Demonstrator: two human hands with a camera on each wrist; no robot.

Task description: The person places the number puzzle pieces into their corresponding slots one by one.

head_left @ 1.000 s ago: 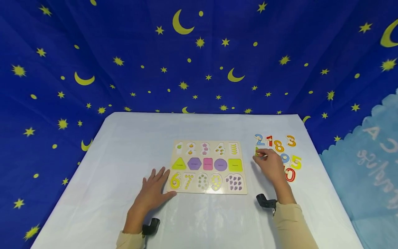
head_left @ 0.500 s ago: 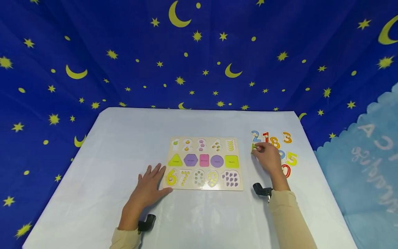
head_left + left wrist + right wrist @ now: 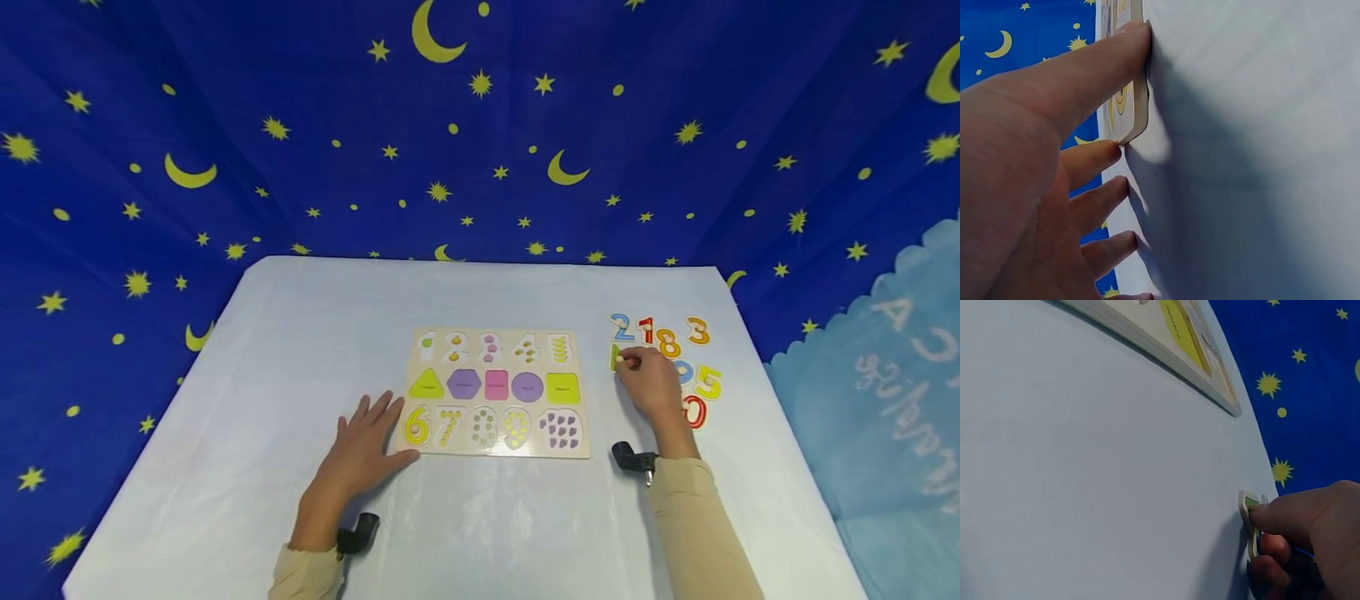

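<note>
so, green piece (image 3: pixel 614 358) pinched in right grip (image 3: pixel 651 386), jutting out leftward

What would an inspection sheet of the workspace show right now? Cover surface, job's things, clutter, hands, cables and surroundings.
Surface: white-covered table, with faint light reflections.
Job's things: puzzle board with yellow 6 in its recess; right of it, blue 2, red 1, orange 8, orange 3 and yellow 5 lie loose, plus a blue piece and a red piece, both partly hidden.
Clutter: nothing seen.
Hands: left hand spread, thumb touching the board's edge; right hand pinches a green piece, its figure partly covered. Each wrist wears a black device.
Cables: nothing seen.
Surroundings: blue star-and-moon backdrop; light-blue lettered panel at right.
</note>
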